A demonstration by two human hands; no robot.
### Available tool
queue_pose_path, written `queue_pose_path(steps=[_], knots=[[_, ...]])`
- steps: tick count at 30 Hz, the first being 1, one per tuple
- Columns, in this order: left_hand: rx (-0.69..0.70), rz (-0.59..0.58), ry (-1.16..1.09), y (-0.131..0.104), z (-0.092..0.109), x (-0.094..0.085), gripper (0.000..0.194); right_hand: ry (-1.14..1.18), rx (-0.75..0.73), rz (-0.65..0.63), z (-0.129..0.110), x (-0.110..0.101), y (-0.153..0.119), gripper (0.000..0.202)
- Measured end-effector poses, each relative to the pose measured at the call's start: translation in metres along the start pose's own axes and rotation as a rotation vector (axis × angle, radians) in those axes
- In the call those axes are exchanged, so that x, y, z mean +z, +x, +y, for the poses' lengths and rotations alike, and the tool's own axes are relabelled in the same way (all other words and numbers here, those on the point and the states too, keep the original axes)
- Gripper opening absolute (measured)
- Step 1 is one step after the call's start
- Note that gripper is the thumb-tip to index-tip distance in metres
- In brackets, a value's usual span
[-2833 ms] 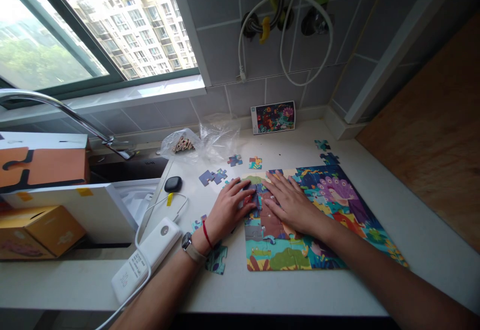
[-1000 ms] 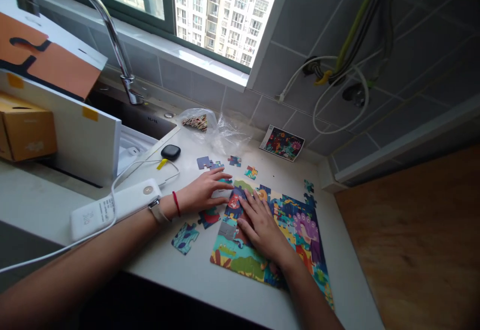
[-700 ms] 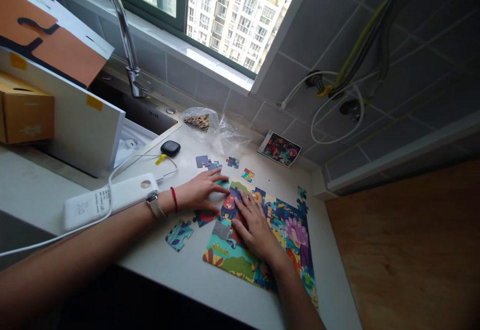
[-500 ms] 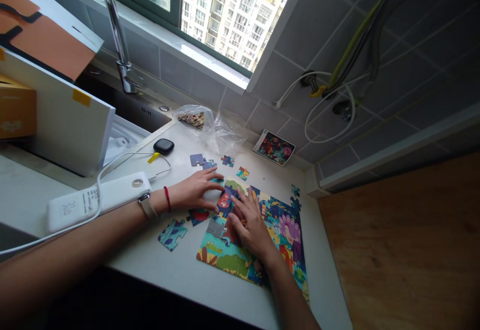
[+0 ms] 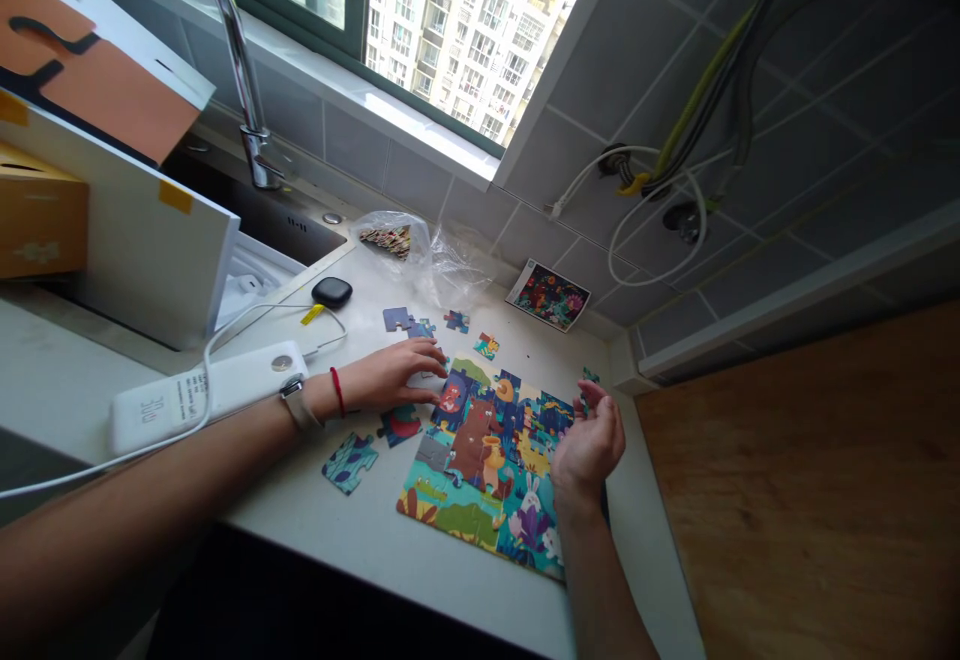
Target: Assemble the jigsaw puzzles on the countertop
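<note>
A partly joined jigsaw puzzle (image 5: 476,440) with colourful animals lies flat on the white counter. My left hand (image 5: 401,377) rests at its upper left edge, fingers spread and bent, fingertips at the border. Beside that hand is a loose piece with a red shape (image 5: 401,424), and nearer me a teal patterned piece (image 5: 349,463). My right hand (image 5: 590,440) is over the puzzle's right edge, palm turned inward and fingers loosely curled, hiding that side. Its fingertips are by small dark teal pieces (image 5: 591,375); whether they touch one is unclear.
Loose pieces (image 5: 397,319) and an orange-teal piece (image 5: 486,345) lie beyond the puzzle. Behind are a plastic bag of pieces (image 5: 390,238) and a picture card (image 5: 551,294). A white power bank (image 5: 202,395), its cable, a black case (image 5: 331,291) and a sink (image 5: 292,225) are leftward.
My right hand has moved from the middle of the puzzle to its right edge, uncovering the bear picture. My left hand stays at the left edge, nearly still.
</note>
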State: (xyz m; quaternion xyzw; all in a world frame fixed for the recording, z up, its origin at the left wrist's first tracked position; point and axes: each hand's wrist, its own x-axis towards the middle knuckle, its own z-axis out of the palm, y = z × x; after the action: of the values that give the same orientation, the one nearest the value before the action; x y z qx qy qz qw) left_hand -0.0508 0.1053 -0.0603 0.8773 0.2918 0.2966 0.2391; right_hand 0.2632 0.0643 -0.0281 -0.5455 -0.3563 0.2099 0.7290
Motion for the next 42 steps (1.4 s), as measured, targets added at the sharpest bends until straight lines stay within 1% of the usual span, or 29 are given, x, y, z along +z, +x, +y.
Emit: queue_pose_path(steps=[2,4,10,13,16,21,24,27,29,31,36,39,42], knots=[[0.007,0.013,-0.005,0.0,-0.002,0.0,0.034,0.051,0.11,0.018,0.006,0.0,0.004,0.031],[0.004,0.034,-0.006,0.0,-0.004,-0.001,0.029,0.074,0.158,0.008,0.012,0.001,0.004,0.033],[-0.034,0.09,0.021,0.0,-0.009,-0.003,0.018,0.059,0.154,-0.011,0.022,0.001,0.0,0.034],[-0.066,0.102,0.044,0.001,-0.007,-0.005,0.016,0.104,0.205,0.0,0.026,0.0,0.003,0.034],[-0.078,0.117,0.063,0.001,-0.003,-0.007,0.018,0.168,0.273,-0.009,0.029,-0.001,0.006,0.034],[-0.074,0.124,0.068,0.001,0.001,-0.008,0.02,0.219,0.343,-0.082,0.027,-0.001,0.005,0.034],[-0.084,0.112,0.075,0.002,0.001,-0.007,0.02,0.254,0.359,-0.136,0.025,0.001,0.002,0.034],[-0.09,0.109,0.069,0.002,0.0,-0.005,0.02,0.281,0.363,-0.159,0.023,-0.001,0.004,0.038],[-0.088,0.119,0.07,0.002,0.0,-0.003,0.02,0.298,0.356,-0.153,0.019,-0.007,0.013,0.04],[-0.085,0.141,0.083,0.001,0.0,-0.001,0.021,0.317,0.34,-0.135,0.013,-0.019,0.027,0.039],[-0.094,0.23,0.143,0.001,-0.002,0.006,0.025,0.357,0.297,-0.087,-0.002,-0.057,0.07,0.037],[-0.14,0.292,0.143,0.001,-0.004,0.008,0.03,0.302,0.367,-0.146,0.0,-0.075,0.088,0.037],[-0.228,0.368,0.104,0.001,-0.004,0.007,0.028,0.292,0.445,-0.169,0.008,-0.085,0.095,0.03]])
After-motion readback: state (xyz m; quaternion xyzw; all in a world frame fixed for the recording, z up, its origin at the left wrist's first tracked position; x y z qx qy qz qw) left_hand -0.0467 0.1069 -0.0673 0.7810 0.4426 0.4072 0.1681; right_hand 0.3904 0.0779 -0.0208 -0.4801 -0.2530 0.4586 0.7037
